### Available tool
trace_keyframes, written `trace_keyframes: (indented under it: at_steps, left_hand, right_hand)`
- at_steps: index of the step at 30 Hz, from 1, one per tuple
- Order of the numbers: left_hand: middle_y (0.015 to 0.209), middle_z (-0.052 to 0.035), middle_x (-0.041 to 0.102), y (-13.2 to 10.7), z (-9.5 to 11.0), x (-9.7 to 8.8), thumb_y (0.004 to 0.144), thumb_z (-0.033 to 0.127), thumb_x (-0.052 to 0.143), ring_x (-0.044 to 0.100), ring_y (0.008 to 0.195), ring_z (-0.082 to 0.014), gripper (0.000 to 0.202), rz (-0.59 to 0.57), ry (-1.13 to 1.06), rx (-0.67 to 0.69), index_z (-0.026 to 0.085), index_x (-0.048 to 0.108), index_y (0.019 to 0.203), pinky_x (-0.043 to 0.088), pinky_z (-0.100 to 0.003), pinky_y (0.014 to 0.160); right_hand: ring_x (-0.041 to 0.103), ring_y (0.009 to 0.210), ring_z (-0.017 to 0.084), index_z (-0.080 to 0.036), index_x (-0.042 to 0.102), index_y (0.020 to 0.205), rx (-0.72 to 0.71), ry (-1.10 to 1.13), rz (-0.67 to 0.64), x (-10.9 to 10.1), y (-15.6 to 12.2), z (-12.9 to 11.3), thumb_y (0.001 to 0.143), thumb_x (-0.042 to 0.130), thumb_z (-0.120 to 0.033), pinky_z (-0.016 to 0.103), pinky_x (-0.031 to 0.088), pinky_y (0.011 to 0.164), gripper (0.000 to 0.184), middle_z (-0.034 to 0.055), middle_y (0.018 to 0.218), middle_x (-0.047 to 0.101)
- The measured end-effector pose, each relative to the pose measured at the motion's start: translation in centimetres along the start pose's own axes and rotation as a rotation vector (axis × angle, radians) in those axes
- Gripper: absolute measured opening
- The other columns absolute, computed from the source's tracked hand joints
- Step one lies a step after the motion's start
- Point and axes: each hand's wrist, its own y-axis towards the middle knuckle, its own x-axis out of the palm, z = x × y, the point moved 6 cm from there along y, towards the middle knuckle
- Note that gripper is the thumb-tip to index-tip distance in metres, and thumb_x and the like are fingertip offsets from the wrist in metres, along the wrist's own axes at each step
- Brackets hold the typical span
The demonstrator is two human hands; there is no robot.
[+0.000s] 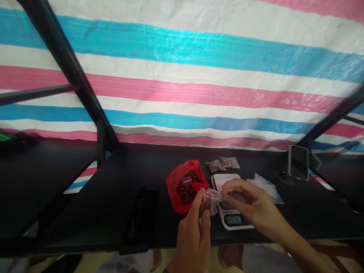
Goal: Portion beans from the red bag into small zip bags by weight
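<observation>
Head view, small clear pouch (212, 200): held up between both hands just above the black table (127, 170), over the near left corner of the white scale (231, 218) and beside the red bag (182, 182) of dark red pieces.
Handling: likely very light, limp and slick film that crumples easily; best pinched at its top edges, one side per hand.
Left hand (193, 235): fingers raised and closed in a pinch on the pouch's left side.
Right hand (251, 206): thumb and forefinger nipped on the pouch's right edge, other fingers loosely curled over the scale.
Nearby: two filled packets (223, 163) behind the scale, a pile of empty clear bags (269, 186) to its right, a phone on a stand (298, 162) further right.
</observation>
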Motion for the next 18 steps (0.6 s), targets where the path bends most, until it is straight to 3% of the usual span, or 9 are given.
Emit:
trace_keyframes:
  at_steps: [4,7,10,14,18]
  left_hand:
    - [0.093,-0.0071,0.076,0.0,-0.2,0.8,0.105,0.051,0.054,0.066,0.073,-0.021,0.048,-0.047,0.047,0.028,0.024,0.064,0.143,0.05,-0.029,0.076]
    - [0.088,-0.0046,0.072,0.1,-0.4,1.0,0.106,0.05,0.053,0.062,0.066,-0.0175,0.042,-0.032,0.063,0.08,0.023,0.067,0.135,0.047,-0.026,0.067]
    - [0.087,-0.0042,0.073,0.1,-0.7,1.2,0.107,0.047,0.053,0.065,0.069,-0.0166,0.036,-0.032,0.115,0.132,0.022,0.07,0.129,0.049,-0.024,0.068]
    - [0.083,-0.0037,0.074,0.2,-0.2,1.9,0.111,0.043,0.042,0.069,0.069,-0.0159,0.039,-0.048,0.228,0.325,0.02,0.071,0.123,0.052,-0.023,0.065]
    - [0.082,-0.001,0.074,-0.5,1.1,2.7,0.113,0.031,0.039,0.072,0.069,-0.0132,0.033,-0.055,0.352,0.553,0.022,0.07,0.118,0.056,-0.02,0.069]
  right_hand:
    - [0.074,0.085,0.021,-0.025,0.077,0.09,0.01,-0.049,0.146,-3.5,-1.0,0.6,0.085,0.084,-0.049,0.031,0.064,0.082,0.025,0.0062,0.092,0.077]
    - [0.075,0.083,0.021,-0.024,0.074,0.093,0.096,-0.071,0.224,-6.2,-0.6,3.6,0.081,0.083,-0.045,0.031,0.063,0.079,0.026,0.0055,0.091,0.077]
    - [0.075,0.082,0.023,-0.023,0.071,0.091,0.111,-0.185,0.23,-7.4,0.4,7.1,0.081,0.074,-0.04,0.035,0.062,0.08,0.02,0.0063,0.09,0.078]
    - [0.073,0.082,0.023,-0.023,0.073,0.088,0.046,-0.33,0.236,-7.7,1.3,9.3,0.081,0.064,-0.037,0.038,0.06,0.084,0.018,0.0065,0.093,0.08]
    - [0.07,0.089,0.024,-0.023,0.077,0.101,0.002,-0.406,0.353,-9.7,0.3,9.3,0.087,0.063,-0.039,0.04,0.057,0.09,0.025,0.009,0.103,0.079]
